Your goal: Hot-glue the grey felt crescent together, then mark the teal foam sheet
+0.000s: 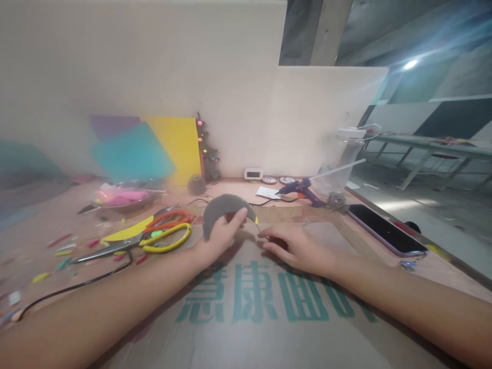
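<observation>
Nearest lies a smooth pale sheet (238, 341) with thick green Chinese characters, flat between the two forearms, so there is room for moving low over it. Above it, the left hand (219, 236) holds a grey crescent (217, 205), which has a soft, felt-like surface and a rounded outer edge; the thumb presses on it, and the other fingers are mostly hidden behind. At its narrow, yellow-marked tip, the fingers of the right hand (292, 247) are close together, pinching a thin dark strand (258, 227). To the left, the yellow-handled scissors (165, 250), with long metal blades, lie near small coloured scraps (41, 277). To the right, a flat smartphone (384, 230) lies beside the table edge. Farther, a dark blue glue gun (302, 190) stands before the smooth, pale partition (230, 66)
</observation>
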`<action>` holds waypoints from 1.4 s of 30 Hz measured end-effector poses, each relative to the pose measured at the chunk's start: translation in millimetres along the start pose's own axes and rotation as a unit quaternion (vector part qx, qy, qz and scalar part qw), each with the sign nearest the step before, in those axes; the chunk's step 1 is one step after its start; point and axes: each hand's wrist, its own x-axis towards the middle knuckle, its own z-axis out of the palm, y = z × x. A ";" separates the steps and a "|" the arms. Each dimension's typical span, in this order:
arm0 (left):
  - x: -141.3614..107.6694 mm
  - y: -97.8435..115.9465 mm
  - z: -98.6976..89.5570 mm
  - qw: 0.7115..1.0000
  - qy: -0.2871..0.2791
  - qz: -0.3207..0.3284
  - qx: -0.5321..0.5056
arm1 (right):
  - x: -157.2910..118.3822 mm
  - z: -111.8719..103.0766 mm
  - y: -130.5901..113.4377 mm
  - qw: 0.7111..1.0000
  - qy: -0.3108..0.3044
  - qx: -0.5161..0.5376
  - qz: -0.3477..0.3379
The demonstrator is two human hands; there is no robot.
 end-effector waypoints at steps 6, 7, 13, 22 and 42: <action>9.7 -8.3 -1.5 0.999 0.027 -0.001 -0.044 | -2.5 -10.4 -7.6 0.993 -0.011 -0.045 -0.106; 10.4 -8.7 -1.5 0.998 0.028 -0.001 -0.049 | -2.8 -11.6 -8.9 0.991 -0.007 -0.057 -0.121; 6.6 -3.3 -1.6 0.999 0.016 -0.003 -0.033 | -4.5 -7.0 -4.4 0.994 0.104 -0.036 -0.004; 2.0 -7.2 -1.7 1.000 -0.010 0.011 0.020 | 5.5 1.7 4.3 0.990 0.088 0.071 0.087; -8.3 -3.9 -8.5 0.959 -0.103 0.165 0.208 | 5.1 -3.3 -7.0 0.991 0.124 0.034 -0.033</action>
